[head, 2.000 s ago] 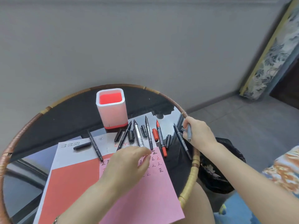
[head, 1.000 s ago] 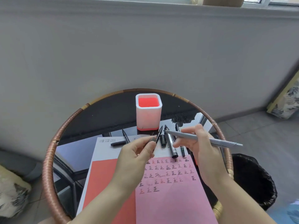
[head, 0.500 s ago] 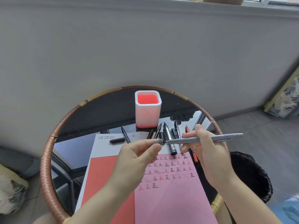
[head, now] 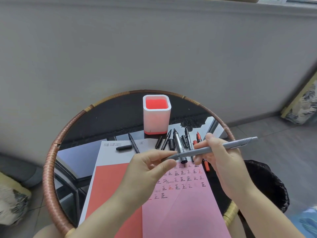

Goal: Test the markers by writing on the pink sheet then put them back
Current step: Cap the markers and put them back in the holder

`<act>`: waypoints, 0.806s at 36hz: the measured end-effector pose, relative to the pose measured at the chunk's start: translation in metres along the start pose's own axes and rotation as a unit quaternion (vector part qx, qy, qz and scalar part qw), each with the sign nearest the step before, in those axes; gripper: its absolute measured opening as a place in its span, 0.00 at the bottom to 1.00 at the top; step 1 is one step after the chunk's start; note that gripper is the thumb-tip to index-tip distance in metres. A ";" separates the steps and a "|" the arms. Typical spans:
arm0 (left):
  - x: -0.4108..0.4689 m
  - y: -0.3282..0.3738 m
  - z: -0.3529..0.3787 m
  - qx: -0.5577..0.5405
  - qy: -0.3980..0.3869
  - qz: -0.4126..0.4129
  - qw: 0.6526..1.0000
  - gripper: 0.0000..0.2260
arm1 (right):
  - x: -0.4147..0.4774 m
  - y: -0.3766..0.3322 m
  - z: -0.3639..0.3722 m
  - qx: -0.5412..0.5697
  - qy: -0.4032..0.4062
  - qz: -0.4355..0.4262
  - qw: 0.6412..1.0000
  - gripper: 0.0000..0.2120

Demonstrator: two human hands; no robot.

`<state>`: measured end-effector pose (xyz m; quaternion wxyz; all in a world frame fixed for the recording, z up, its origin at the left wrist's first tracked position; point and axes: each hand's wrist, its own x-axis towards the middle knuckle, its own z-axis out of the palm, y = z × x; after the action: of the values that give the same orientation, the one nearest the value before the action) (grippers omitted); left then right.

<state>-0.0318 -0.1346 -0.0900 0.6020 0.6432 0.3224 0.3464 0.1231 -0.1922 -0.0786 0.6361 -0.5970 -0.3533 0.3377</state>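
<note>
My right hand (head: 224,162) grips the grey marker (head: 214,148) level above the pink sheet (head: 185,212); my left hand (head: 147,170) pinches its cap end, axis left-right.

Grey marker (head: 216,148) in both hands' grip, L (head: 149,170) & R (head: 223,162), above pink sheet (head: 185,206).

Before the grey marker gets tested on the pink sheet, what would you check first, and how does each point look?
1. Grey marker held firmly by right hand: ok.
2. Cap end pinched by left hand: ok.
3. Cap off, tip bare: not ok.
4. Free space on pink sheet below the written marks: ok.
5. Pen holder upright with room for the marker's return: ok.
6. Ink still good: cannot tell.
</note>
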 end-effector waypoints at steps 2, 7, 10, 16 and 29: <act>-0.001 0.000 0.002 0.013 0.006 0.013 1.000 0.06 | -0.003 0.001 0.002 -0.006 -0.001 -0.001 1.000 0.18; -0.005 -0.005 0.005 0.073 0.026 0.067 0.995 0.08 | -0.010 0.007 0.008 0.006 -0.013 0.011 1.000 0.19; -0.007 -0.006 0.005 0.102 0.013 0.102 0.989 0.08 | -0.009 0.008 0.008 0.001 -0.016 -0.010 1.000 0.17; -0.002 -0.009 0.009 0.099 0.004 0.104 0.990 0.08 | -0.006 0.013 0.006 0.018 -0.026 -0.080 0.996 0.15; 0.036 -0.016 0.003 0.099 -0.010 0.007 0.995 0.07 | 0.016 0.004 -0.015 0.066 -0.002 0.016 0.998 0.08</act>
<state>-0.0100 -0.1052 -0.1039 0.5359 0.7051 0.3449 0.3108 0.1442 -0.1857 -0.0823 0.6681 -0.5582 -0.3222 0.3718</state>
